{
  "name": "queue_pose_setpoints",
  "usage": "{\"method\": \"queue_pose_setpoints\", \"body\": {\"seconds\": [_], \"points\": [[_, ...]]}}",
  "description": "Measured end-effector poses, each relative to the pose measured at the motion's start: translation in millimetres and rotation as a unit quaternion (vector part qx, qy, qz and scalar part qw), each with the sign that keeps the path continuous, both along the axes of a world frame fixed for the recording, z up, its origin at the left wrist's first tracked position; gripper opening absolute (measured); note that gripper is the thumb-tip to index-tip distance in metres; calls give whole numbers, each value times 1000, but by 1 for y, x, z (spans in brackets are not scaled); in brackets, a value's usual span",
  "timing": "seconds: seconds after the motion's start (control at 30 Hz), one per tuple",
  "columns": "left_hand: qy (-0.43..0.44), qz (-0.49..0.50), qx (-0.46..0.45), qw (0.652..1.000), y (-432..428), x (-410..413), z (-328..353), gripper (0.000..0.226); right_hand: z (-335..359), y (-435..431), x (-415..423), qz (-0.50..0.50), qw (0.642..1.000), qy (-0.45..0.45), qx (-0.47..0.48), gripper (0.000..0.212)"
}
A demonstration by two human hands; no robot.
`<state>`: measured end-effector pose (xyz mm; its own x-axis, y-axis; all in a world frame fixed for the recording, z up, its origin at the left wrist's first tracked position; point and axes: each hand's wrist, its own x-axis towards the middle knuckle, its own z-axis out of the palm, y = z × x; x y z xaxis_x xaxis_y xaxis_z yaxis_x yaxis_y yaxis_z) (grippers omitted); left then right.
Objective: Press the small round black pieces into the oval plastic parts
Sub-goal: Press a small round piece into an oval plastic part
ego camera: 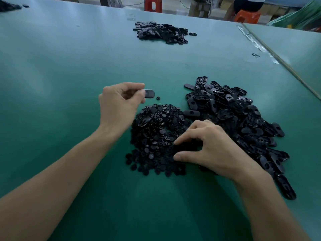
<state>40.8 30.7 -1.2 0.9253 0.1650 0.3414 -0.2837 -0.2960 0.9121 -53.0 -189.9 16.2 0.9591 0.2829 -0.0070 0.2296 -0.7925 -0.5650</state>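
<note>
A heap of small round black pieces (156, 136) lies in the middle of the green table (69, 66). To its right spreads a larger heap of black oval plastic parts (234, 119). My left hand (119, 105) is raised left of the round pieces and pinches one oval part (150, 93) between thumb and fingers. My right hand (208, 146) rests on the near right side of the round pieces, thumb and forefinger curved down into the heap; whether they hold a piece is hidden. One single round piece (158, 98) lies apart beside the held oval.
A third heap of black oval parts (161, 32) lies far back on the table. A taped seam (271, 53) runs diagonally at the right. Red and orange stools (246, 16) and a seated person stand beyond the table's far edge. More black parts sit at the far left corner (10, 5).
</note>
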Motion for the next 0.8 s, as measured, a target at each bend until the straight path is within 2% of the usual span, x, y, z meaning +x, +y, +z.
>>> {"method": "queue_pose_setpoints", "body": {"seconds": [0.13,0.2,0.3,0.37,0.43,0.5,0.57,0.7,0.8], "points": [[51,38,84,994,16,11,-3,17,-2,2,1,-7,1000,-26,-1,24],[73,63,137,986,19,10,-8,12,-3,3,1,-24,997,-70,13,19],[85,97,215,968,18,8,-9,7,-4,7,1,-73,981,-166,75,12],[73,108,262,956,18,9,-10,16,-3,10,1,-108,964,-217,113,8],[48,115,289,949,17,9,-12,24,-4,12,1,-140,952,-219,160,9],[4,109,275,955,13,6,-11,17,-5,14,3,-157,949,-186,202,22],[-39,76,217,973,3,0,-7,5,-7,16,3,-148,951,-166,216,27],[-124,-43,110,985,-22,-24,-1,10,-8,20,3,-142,937,-149,281,18],[-140,-127,128,974,-30,-36,-7,19,-7,22,5,-158,908,-122,369,17]]}}
